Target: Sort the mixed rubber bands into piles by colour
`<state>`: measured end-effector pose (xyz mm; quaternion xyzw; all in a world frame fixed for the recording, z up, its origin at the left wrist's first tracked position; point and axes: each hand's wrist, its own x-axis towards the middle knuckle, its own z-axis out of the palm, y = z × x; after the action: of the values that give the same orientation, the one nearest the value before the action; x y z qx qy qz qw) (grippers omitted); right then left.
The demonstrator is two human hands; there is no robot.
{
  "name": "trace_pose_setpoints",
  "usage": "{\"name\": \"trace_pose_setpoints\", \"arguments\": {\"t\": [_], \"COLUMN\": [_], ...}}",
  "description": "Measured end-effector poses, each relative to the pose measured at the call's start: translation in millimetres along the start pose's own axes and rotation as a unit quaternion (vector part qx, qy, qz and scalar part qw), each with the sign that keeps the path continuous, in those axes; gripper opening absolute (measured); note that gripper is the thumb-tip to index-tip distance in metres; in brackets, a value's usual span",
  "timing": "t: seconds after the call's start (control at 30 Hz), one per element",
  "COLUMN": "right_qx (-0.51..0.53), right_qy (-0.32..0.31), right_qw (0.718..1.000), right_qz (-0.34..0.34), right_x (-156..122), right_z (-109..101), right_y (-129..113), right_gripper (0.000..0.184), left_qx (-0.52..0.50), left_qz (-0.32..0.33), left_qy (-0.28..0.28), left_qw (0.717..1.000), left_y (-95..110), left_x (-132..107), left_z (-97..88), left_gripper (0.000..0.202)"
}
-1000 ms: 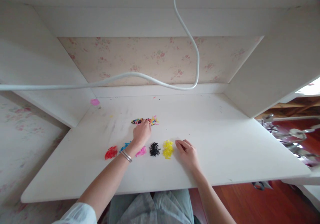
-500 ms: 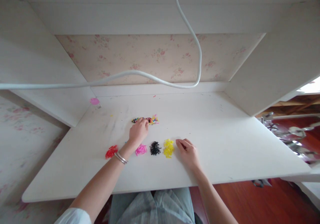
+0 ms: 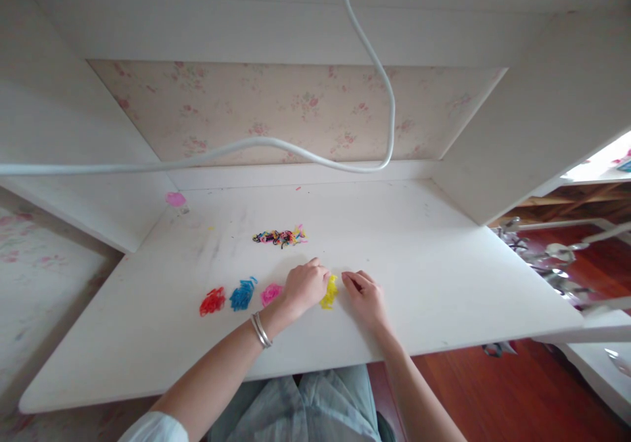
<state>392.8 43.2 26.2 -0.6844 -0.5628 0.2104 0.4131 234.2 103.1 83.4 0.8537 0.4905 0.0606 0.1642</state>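
Observation:
On the white desk [image 3: 444, 264] lie small heaps of rubber bands sorted by colour: a red heap [image 3: 212, 302], a blue heap [image 3: 242, 294], a pink heap [image 3: 270, 293] and a yellow heap [image 3: 330, 292]. My left hand [image 3: 305, 285], with a silver bracelet on the wrist, rests with curled fingers between the pink and yellow heaps and covers the black heap. Its fingertips are pinched at the yellow heap. My right hand [image 3: 365, 297] lies beside the yellow heap with its fingers bent and close together. A mixed-colour heap [image 3: 280, 236] sits further back.
A white cable [image 3: 315, 156] hangs in a loop across the view in front of the floral back wall. A pink blob [image 3: 175, 199] sticks at the left inner corner. White shelf walls close both sides. Red wooden floor and metal clutter [image 3: 547, 258] lie to the right.
My left hand has drawn back from the mixed heap to the near row and now covers the black heap. The blue heap has come into sight. My right hand has stayed put.

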Motion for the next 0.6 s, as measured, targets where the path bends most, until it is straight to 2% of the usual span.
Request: {"name": "trace_pose_setpoints", "arguments": {"t": [0.13,0.27,0.4,0.5,0.6], "right_qx": [0.002,-0.013,-0.066,-0.119,-0.185], "right_qy": [0.001,-0.017,-0.067,-0.12,-0.163], "right_qw": [1.0,0.999,0.996,0.983,0.964], "right_qz": [0.008,0.023,-0.01,-0.069,-0.099], "right_x": [0.1,6.4,23.1,41.4,61.6], "right_z": [0.1,3.4,10.9,21.7,38.7], "right_y": [0.5,0.3,-15.9,-38.0,-57.8], "right_gripper": [0.041,0.04,0.034,0.03,0.03], "left_qx": [-0.008,-0.11,-0.205,-0.215,-0.21], "left_qz": [-0.026,-0.039,-0.08,-0.154,-0.221], "left_qy": [0.032,0.145,0.255,0.294,0.315], "left_qw": [0.999,0.983,0.942,0.919,0.899], "left_y": [-15.0,-42.1,-76.7,-104.4,-127.0], "left_x": [-11.2,-51.1,-109.7,-147.9,-171.5], "left_z": [-19.3,-30.0,-14.0,2.4,12.7], "left_gripper": [0.035,0.034,0.024,0.023,0.026]}}
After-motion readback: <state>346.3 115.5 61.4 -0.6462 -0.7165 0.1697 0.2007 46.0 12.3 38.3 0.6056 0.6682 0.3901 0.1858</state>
